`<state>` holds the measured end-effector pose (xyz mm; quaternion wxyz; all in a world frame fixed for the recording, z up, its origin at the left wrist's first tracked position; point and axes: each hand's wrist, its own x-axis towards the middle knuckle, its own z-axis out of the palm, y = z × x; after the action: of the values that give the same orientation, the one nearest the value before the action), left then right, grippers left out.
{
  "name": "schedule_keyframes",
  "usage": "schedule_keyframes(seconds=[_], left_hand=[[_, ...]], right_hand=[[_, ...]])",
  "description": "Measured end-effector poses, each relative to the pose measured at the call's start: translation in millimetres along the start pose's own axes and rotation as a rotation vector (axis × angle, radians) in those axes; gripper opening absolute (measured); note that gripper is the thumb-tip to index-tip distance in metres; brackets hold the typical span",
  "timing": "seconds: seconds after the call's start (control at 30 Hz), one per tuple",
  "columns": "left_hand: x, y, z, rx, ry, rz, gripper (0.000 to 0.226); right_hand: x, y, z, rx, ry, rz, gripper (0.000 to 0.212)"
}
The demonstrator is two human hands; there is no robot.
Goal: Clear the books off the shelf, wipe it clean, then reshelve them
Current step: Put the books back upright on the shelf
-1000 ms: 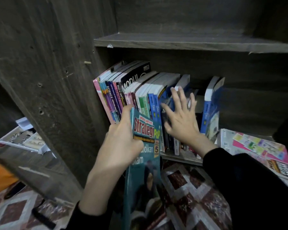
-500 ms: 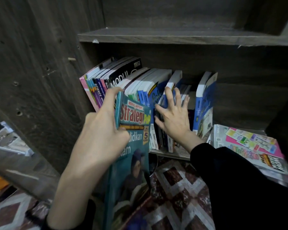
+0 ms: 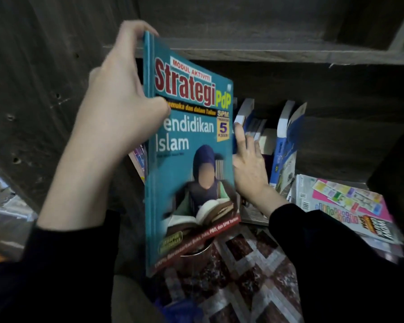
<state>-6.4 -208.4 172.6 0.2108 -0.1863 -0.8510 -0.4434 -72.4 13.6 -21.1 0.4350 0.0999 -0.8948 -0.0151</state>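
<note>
Now that the left hand (image 3: 117,108), fingers clenched round its spine, has raised the teal paperback workbook (image 3: 191,159) level with the row of upright books (image 3: 286,141), the right hand (image 3: 250,169) lies flat-fingered against them just beyond; reshelving looks imminent.

Black left sleeve (image 3: 44,276), cuff mid-forearm; black right sleeve (image 3: 336,264), cuff at wrist.

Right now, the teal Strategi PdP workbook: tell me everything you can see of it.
The teal Strategi PdP workbook is a thin glossy softcover: red-and-yellow title, white "Pendidikan Islam", a yellow "5" tag, a reading figure. It stands upright, slightly tilted, cover toward the camera, in the air before the shelved books. The left hand grips its spine edge near the top, thumb on the cover.
</note>
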Motion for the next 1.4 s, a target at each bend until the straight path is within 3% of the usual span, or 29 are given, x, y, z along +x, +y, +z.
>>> schedule_keyframes(seconds=[0.17,0.53,0.73,0.9,1.07,1.2,1.3,1.4], left_hand=[[9.2,-18.0,21.2,0.129,0.047,-0.025,0.069],[-2.0,-54.2,118.0,-0.056,0.136,0.129,0.070],[-37.3,-88.8,167.8,-0.106,0.237,0.100,0.069],[-49.5,-103.1,188.0,0.035,0.314,0.092,0.069],[-90.1,-114.3,218.7,0.160,0.198,-0.031,0.068],[-152.7,-128.7,250.9,0.111,0.018,-0.061,0.080],[-154.9,-129.4,260.7,0.031,0.002,-0.165,0.089],[-139.5,-131.6,263.8,-0.003,-0.050,-0.176,0.087]], right_hand=[[-1.8,0.9,-0.7,-0.042,-0.077,0.002,0.035],[-2.5,0.2,-3.8,-0.053,-0.112,0.015,0.041],[-3.6,1.7,-2.2,-0.052,-0.122,0.010,0.038],[-0.1,-0.8,0.4,-0.076,-0.160,0.000,0.038],[1.5,-2.0,-4.3,-0.055,-0.166,-0.008,0.039],[-15.7,-3.5,-10.5,0.049,-0.073,0.059,0.074],[-52.6,-3.4,-22.2,0.085,0.092,0.162,0.083],[-90.3,0.8,-25.6,0.125,0.212,0.384,0.082]])
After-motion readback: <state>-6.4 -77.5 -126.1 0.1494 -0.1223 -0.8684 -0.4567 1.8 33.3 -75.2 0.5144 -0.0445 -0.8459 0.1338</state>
